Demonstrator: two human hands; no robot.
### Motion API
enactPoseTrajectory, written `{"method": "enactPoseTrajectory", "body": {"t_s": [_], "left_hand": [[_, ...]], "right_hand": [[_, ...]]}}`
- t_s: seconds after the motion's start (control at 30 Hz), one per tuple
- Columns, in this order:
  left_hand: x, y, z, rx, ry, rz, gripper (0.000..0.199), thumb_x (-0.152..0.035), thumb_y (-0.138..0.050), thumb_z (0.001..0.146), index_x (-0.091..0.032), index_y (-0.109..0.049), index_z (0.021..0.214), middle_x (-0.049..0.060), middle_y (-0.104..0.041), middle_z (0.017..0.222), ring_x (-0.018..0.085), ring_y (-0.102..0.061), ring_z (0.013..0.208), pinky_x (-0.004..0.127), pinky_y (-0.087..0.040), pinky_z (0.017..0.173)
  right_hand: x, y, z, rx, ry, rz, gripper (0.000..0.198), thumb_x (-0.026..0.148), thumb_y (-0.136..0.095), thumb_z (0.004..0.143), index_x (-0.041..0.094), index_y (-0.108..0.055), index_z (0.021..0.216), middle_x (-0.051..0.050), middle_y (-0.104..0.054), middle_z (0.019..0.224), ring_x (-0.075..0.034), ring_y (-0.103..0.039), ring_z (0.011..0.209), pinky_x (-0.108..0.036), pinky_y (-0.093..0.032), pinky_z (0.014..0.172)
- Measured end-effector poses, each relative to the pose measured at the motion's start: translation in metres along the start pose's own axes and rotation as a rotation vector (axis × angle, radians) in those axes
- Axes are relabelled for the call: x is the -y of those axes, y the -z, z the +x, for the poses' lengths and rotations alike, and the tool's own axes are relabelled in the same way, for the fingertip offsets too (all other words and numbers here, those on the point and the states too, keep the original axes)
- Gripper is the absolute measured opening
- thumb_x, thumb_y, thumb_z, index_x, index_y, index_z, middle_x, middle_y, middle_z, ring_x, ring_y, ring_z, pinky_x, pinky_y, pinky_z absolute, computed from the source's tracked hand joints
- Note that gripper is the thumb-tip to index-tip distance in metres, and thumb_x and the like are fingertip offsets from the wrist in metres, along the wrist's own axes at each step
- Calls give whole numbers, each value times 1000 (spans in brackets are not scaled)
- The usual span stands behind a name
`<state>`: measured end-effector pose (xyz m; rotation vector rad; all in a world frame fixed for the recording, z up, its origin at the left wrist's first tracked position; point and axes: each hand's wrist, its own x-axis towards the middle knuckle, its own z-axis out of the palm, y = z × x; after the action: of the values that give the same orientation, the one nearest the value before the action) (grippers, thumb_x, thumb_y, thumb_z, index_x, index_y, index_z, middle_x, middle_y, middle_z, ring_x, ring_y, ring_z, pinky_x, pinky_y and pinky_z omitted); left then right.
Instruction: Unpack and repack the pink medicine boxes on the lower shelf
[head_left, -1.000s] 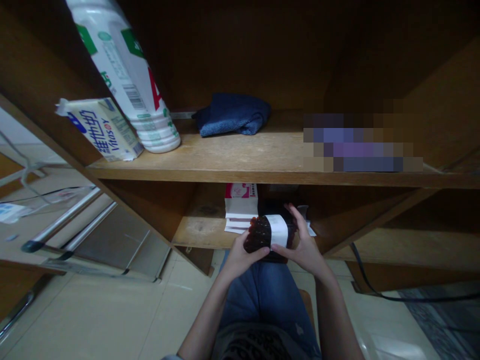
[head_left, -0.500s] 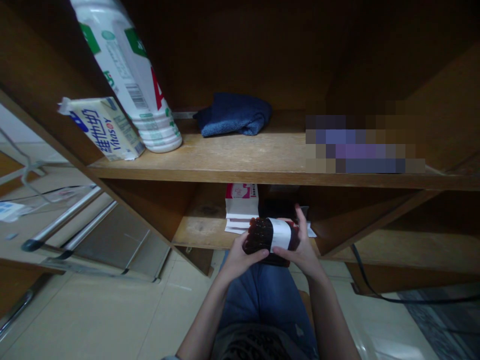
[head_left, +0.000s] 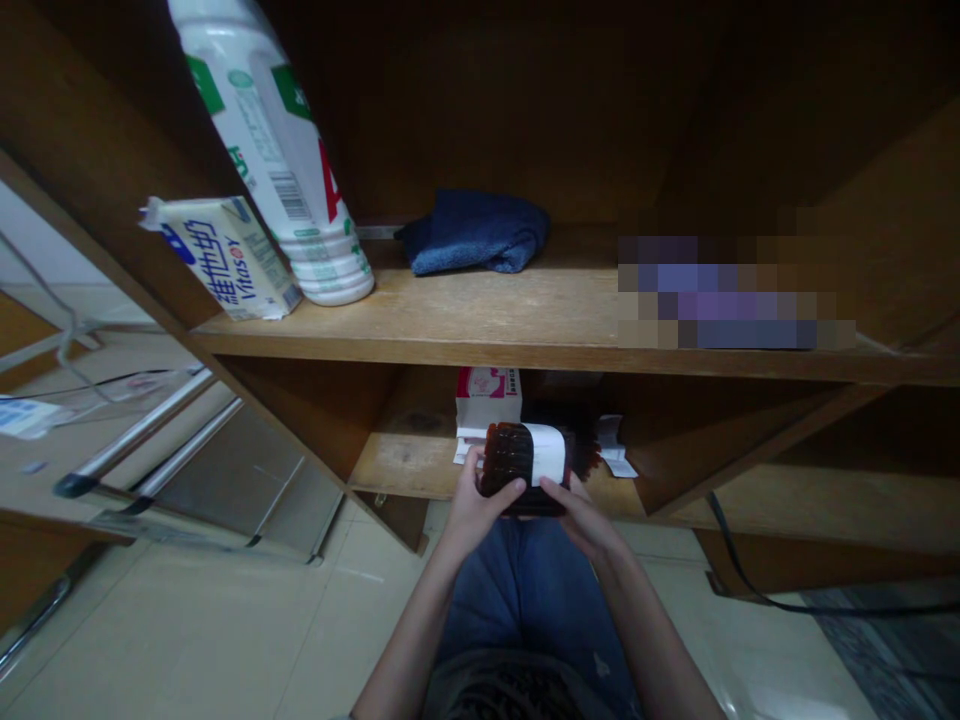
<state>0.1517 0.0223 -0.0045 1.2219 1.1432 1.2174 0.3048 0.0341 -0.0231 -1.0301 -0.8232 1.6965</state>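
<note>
A dark brown bundle of what look like slim glass vials (head_left: 508,458), side by side with a white paper band (head_left: 548,455) round it, is held between my two hands above my lap. My left hand (head_left: 474,508) grips its left end, thumb along the near face. At the lower right, my right hand (head_left: 586,520) closes on it with the thumb by the band; its other fingers are mostly hidden. Behind the bundle, on the lower shelf, stand a white and pink carton (head_left: 488,395) with its flaps out and more dark brown pieces (head_left: 587,455) beside a white paper strip (head_left: 616,447).
On the upper shelf (head_left: 480,320) are a tall white bottle (head_left: 289,190), a Vitasoy carton (head_left: 232,255) and a folded blue cloth (head_left: 480,235). A patch at its right is blurred out. A metal-framed rack (head_left: 225,470) stands left; a black cable (head_left: 750,580) hangs right.
The bundle has shifted slightly left and turned a little. My right hand's raised finger has come down, and that hand has moved lower, uncovering the dark brown pieces and white paper strip behind.
</note>
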Motion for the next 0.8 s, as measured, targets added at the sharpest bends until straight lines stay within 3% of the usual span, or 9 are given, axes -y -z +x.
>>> {"method": "enactPoseTrajectory", "body": {"t_s": [0.07,0.17,0.23,0.3,0.37,0.43,0.53,0.63,0.8], "left_hand": [[-5,4,-1,22,-46,104,49,-38,-64,75,-18,-45,115,7,-63,105,20,-60,96,30,-46,81],[-15,20,3,24,-99,330,44,-39,-59,78,-19,-52,117,7,-66,104,22,-61,95,31,-46,82],[-17,37,11,-68,-150,446,34,-39,-54,82,-20,-60,109,6,-69,96,22,-64,86,31,-47,78],[-14,53,23,-255,-225,472,33,-40,-46,86,-18,-60,107,7,-69,94,20,-64,81,31,-49,75],[-6,63,38,-417,-259,564,35,-41,-55,80,-17,-60,106,10,-68,97,21,-64,82,32,-49,76],[3,66,53,-445,-286,633,39,-37,-62,74,-14,-61,106,13,-66,103,23,-62,90,36,-48,82],[15,61,67,-385,-267,571,30,-24,-58,73,-14,-63,101,12,-68,99,24,-63,90,35,-47,80],[18,54,72,-364,-232,471,18,-18,-51,71,-15,-65,81,7,-70,80,21,-63,74,30,-47,68],[17,51,70,-412,-227,391,16,-19,-45,72,-15,-61,68,4,-66,69,18,-59,65,27,-43,61]], "right_hand": [[0,-2,0,18,-35,4,49,38,-75,62,21,-56,104,-5,-68,93,-21,-65,73,-26,-52,42],[2,-5,2,23,-25,41,43,34,-75,63,21,-57,100,-3,-68,85,-18,-64,64,-23,-50,35],[6,-6,4,26,-49,85,37,33,-73,65,20,-58,96,-3,-69,80,-18,-64,59,-23,-49,33],[13,-9,7,41,-103,126,27,33,-69,71,18,-60,90,-2,-69,71,-17,-63,52,-23,-48,30],[21,-14,11,90,-165,152,19,34,-61,79,16,-62,86,-2,-69,64,-15,-61,45,-22,-47,28],[28,-21,16,157,-246,155,23,34,-53,85,14,-63,80,-3,-68,60,-14,-60,41,-22,-47,28],[35,-34,23,223,-356,150,30,35,-49,88,12,-64,76,-3,-67,57,-12,-58,37,-21,-48,28],[38,-44,30,234,-429,134,28,35,-49,88,12,-64,79,-2,-67,58,-12,-58,37,-21,-48,27],[42,-48,38,214,-427,106,22,32,-51,87,14,-63,84,1,-67,58,-13,-60,38,-21,-47,26]]}}
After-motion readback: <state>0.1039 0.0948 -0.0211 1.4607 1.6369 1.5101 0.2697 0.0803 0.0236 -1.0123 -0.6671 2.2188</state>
